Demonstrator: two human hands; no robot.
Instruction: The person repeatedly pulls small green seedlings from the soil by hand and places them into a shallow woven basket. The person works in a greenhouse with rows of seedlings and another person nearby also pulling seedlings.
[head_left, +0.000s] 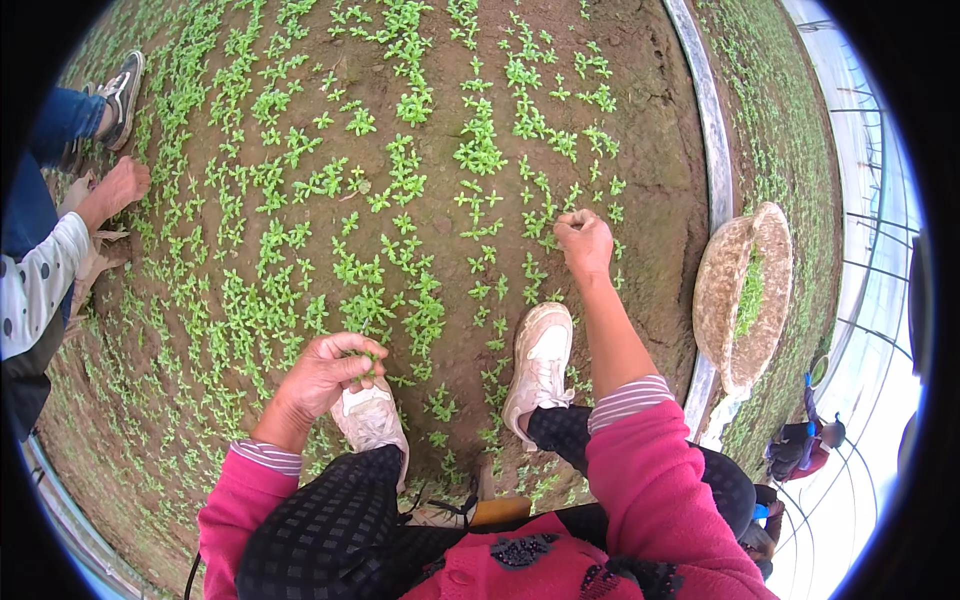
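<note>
Rows of small green seedlings (480, 150) grow in brown soil before me. My left hand (330, 371) is above my left shoe, its thumb and fingers closed on a few small green seedlings (371, 358). Farther out to the right, my right hand (585, 240) reaches down to the soil beside a row of seedlings, its fingertips pinched together; whether anything is between them cannot be told. A wide, soil-stained basin (709, 300) with a heap of green seedlings (750, 296) inside stands to the right of my right forearm.
My white shoes (541, 360) stand among the rows. A pale edging strip (709, 112) runs along the bed's right side, beside the basin. At the far left a co-worker's hand (124, 187) is low over the plants. Other people (802, 450) are at the lower right, near the greenhouse's plastic wall.
</note>
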